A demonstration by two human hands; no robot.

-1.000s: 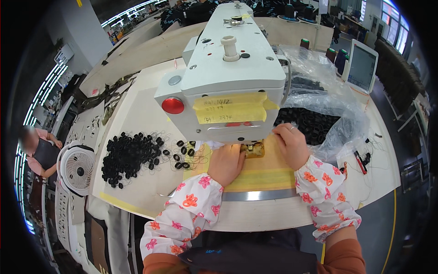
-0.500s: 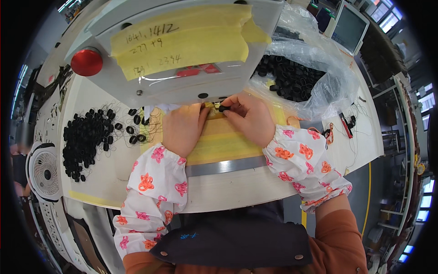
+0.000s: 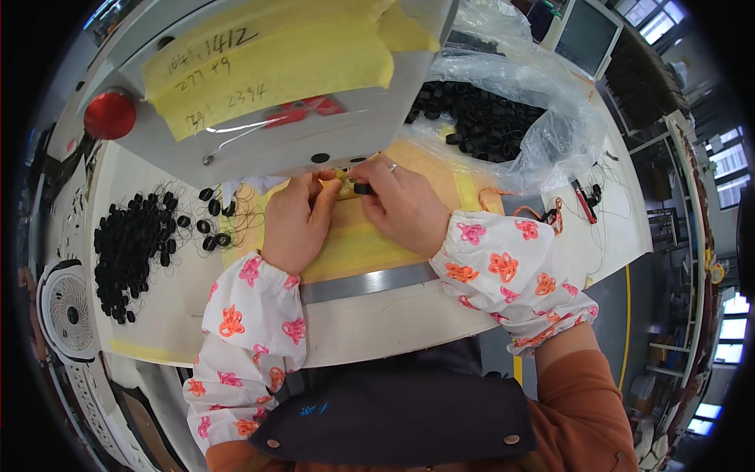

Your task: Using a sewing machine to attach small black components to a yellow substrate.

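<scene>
Both hands work close together under the front of a grey sewing machine head [image 3: 259,149]. My right hand [image 3: 405,206], with a ring on one finger, pinches a small black fabric loop [image 3: 362,189] between thumb and fingers. Just left of it, my left hand [image 3: 297,220] has its thumb and fingers drawn together at the stitching spot. What its fingertips hold, if anything, is hidden. Beneath both hands lies a yellow-taped work surface [image 3: 354,245].
Left on the table is a heap of black loops [image 3: 130,252] with trailing threads. A clear plastic bag [image 3: 570,130] of similar loops lies at the back right. Red-handled snips [image 3: 583,201] rest farther right. A red button [image 3: 110,115] sits on the machine.
The view has shifted, so the machine and table appear farther left. Both hands stay by the stitching spot, and the black loop in my right hand shows more clearly.
</scene>
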